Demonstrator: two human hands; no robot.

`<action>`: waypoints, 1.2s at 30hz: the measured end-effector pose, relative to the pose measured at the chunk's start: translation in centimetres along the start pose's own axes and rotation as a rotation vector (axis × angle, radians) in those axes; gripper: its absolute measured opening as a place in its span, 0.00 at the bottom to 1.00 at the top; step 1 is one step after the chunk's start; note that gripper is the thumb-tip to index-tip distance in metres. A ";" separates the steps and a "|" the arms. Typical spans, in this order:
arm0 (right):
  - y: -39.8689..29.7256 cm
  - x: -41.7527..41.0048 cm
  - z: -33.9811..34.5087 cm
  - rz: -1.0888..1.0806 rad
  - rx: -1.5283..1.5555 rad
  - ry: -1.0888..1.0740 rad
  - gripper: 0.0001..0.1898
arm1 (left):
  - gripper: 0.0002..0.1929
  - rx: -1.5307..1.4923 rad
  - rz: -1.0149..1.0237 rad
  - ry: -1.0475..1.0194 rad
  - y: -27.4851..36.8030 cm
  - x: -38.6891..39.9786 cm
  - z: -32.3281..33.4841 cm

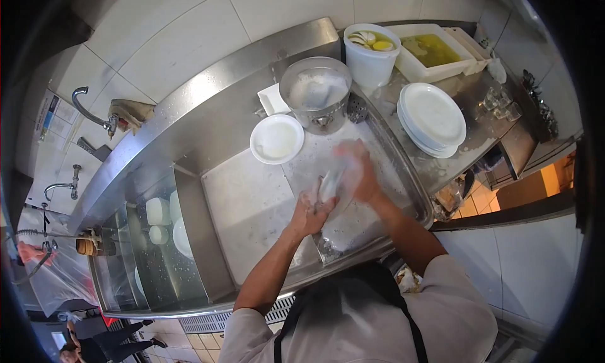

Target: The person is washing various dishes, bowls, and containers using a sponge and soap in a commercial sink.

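Note:
My left hand (313,211) grips a pale, soapy dish (332,184), tilted on edge above the metal drainboard side of the sink. Motion blur hides its exact shape. Against its far side is my right hand (357,171), smeared by movement; whether it holds a cloth or sponge cannot be made out. Just beyond my hands stands a steel pot (315,96) of sudsy water. To its left lie a round white plate (277,139) with suds on it and a white rectangular dish (273,99).
Stacked white plates (432,119) rest on the right counter, near a white bucket (371,56) and a plastic tub (435,56) of yellowish liquid. Left, a water-filled basin (160,254) holds white dishes. Faucets (90,110) jut from the wall. Another person (101,341) stands at lower left.

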State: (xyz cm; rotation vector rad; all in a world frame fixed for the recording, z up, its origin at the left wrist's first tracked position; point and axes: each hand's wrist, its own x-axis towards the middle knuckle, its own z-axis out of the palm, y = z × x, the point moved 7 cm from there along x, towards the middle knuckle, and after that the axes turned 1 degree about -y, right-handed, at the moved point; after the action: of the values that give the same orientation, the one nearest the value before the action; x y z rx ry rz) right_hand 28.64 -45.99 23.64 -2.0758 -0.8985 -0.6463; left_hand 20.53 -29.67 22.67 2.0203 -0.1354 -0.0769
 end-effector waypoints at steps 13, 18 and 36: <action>-3.2 0.6 4.3 0.056 0.092 -0.094 0.23 | 0.27 -0.125 0.035 0.176 -1.5 -0.3 -1.7; -4.6 -6.1 7.2 0.466 0.295 0.035 0.29 | 0.25 -0.556 -0.197 0.428 -5.3 -2.4 -1.3; -0.1 -4.8 -6.1 1.124 1.115 0.323 0.22 | 0.20 0.562 0.811 -0.122 10.3 -1.2 0.9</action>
State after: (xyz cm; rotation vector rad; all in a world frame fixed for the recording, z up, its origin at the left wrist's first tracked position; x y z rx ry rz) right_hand 24.68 -52.66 23.94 -1.0781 0.1998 0.1603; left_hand 18.64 -34.75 31.55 2.3523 -1.1428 0.3910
